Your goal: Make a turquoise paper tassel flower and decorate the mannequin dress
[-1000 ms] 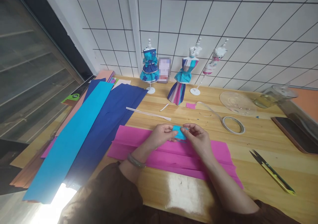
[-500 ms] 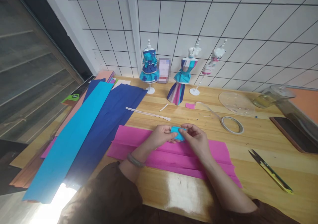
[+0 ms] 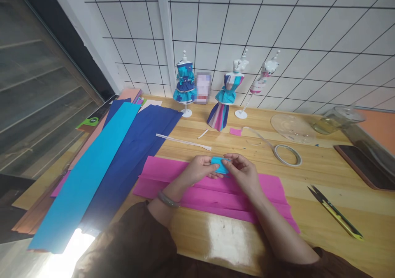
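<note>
Between my two hands is a small light-blue piece [image 3: 219, 165], held over a wide pink sheet [image 3: 216, 200] that lies on the wooden table. My left hand [image 3: 200, 169] pinches its left end with thumb and fingers. On the right end, my right hand [image 3: 242, 169] grips it, the thumb lying across its face. Behind the hands lie a thin white strip [image 3: 183, 141] and a small pink scrap [image 3: 235, 132]. A roll of tape [image 3: 287, 154] rests to their right.
Blue [image 3: 92, 167] and navy sheets [image 3: 142, 146] cover the left side. Two dressed mini mannequins [image 3: 185, 82] [image 3: 226, 93] and a tilted third [image 3: 262, 78] stand by the wall. Snips [image 3: 335, 212], a phone [image 3: 364, 167], a clear plate [image 3: 291, 128] and a glass jar [image 3: 330, 121] are right.
</note>
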Demonstrator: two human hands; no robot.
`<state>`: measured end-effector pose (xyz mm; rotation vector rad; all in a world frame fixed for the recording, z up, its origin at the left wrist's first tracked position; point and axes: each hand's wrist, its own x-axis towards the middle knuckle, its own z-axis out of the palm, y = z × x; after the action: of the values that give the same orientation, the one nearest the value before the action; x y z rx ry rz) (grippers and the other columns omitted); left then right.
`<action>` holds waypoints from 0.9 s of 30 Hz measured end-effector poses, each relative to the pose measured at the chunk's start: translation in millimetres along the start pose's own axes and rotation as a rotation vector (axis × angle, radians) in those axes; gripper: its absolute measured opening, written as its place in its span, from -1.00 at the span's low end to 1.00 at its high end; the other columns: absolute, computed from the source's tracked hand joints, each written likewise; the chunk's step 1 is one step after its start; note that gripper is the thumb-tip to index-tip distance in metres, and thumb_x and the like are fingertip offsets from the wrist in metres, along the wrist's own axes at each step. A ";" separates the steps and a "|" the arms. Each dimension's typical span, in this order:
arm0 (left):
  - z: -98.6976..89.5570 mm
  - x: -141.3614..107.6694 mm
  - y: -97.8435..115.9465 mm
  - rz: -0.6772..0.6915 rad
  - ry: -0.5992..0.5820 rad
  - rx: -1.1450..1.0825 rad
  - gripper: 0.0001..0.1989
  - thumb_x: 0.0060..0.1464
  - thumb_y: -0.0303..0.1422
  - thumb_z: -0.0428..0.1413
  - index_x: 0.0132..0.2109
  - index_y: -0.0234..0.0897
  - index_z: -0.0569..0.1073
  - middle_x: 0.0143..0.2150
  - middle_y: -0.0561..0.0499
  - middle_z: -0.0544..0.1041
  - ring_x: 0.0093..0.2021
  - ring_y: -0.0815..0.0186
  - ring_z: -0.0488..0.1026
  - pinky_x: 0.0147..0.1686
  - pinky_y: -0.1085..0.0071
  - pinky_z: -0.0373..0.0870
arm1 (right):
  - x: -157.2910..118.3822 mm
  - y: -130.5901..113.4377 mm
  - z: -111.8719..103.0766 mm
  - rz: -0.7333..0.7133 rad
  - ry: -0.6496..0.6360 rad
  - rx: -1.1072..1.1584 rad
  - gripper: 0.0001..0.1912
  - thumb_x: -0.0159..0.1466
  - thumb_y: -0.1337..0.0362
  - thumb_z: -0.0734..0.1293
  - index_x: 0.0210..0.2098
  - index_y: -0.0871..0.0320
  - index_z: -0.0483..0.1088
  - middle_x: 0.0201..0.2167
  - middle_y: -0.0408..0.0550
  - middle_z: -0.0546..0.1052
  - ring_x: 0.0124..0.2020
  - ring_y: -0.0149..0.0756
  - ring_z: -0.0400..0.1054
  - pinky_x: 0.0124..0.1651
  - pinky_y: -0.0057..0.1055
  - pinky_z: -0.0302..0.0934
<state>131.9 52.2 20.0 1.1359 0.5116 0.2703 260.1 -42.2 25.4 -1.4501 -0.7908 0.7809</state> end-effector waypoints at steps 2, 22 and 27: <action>-0.7 0.3 0.2 0.029 0.027 -0.003 -0.56 -0.17 -0.17 0.22 -0.20 -0.44 0.44 -0.35 -0.15 0.55 -0.42 0.31 0.51 -0.36 0.41 0.41 | 0.5 0.7 -0.2 0.007 -0.029 0.015 -0.69 0.04 0.12 0.39 -0.29 0.16 0.37 -0.46 -0.12 0.43 -0.44 -0.41 0.31 -0.37 -0.47 0.21; -4.1 2.6 -1.2 0.223 0.089 0.111 -0.77 -0.03 -0.26 0.11 -0.38 -0.39 0.34 -0.58 0.09 0.38 -0.63 0.50 0.30 -0.58 0.55 0.25 | 1.2 3.0 0.1 0.074 -0.226 0.090 -0.55 0.07 0.18 0.38 -0.09 0.15 0.24 -0.53 -0.21 0.40 -0.50 -0.44 0.32 -0.36 -0.44 0.23; -3.0 1.2 0.2 0.221 0.082 0.129 -0.75 -0.03 -0.23 0.11 -0.34 -0.39 0.37 -0.55 0.07 0.39 -0.58 0.47 0.32 -0.54 0.53 0.25 | 1.0 2.2 -0.6 0.056 -0.211 0.063 -0.55 0.06 0.18 0.38 -0.09 0.15 0.23 -0.56 -0.24 0.36 -0.51 -0.43 0.31 -0.38 -0.43 0.21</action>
<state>131.4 55.2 19.0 1.3129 0.4805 0.4827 261.2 -41.7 23.2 -1.3528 -0.8792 1.0052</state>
